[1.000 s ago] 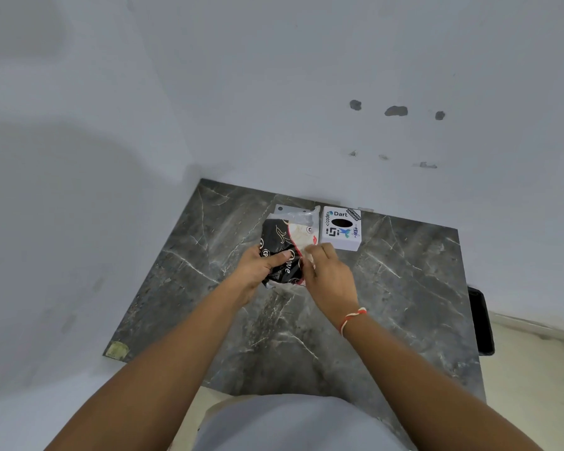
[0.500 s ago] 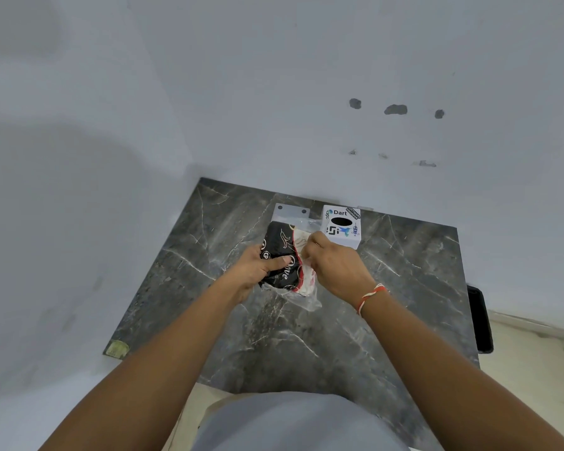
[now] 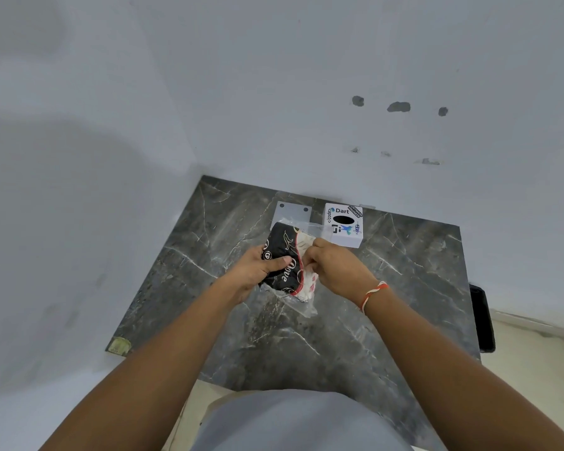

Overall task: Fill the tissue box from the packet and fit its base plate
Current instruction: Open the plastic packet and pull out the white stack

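Observation:
A black, white and red tissue packet point(image 3: 285, 255) in clear plastic is held just above the dark marble table point(image 3: 404, 288). My left hand point(image 3: 256, 270) grips its black left side, thumb across the front. My right hand point(image 3: 334, 266) pinches the packet's right edge, where white tissue and loose plastic show. Behind the hands stands the white tissue box point(image 3: 343, 224) with stickers and a black oval slot on top. A flat white base plate point(image 3: 293, 211) with two holes lies to the left of the box, partly hidden by the packet.
The table sits in a corner between two white walls. A black object point(image 3: 482, 319) hangs beside the table's right edge. A yellowish sticker point(image 3: 119, 346) marks the near-left corner. Pale floor shows at the right.
The packet has been lifted and tilted, with its clear wrapper pulled loose at the bottom. My right hand has shifted from the packet's lower edge up to its right side.

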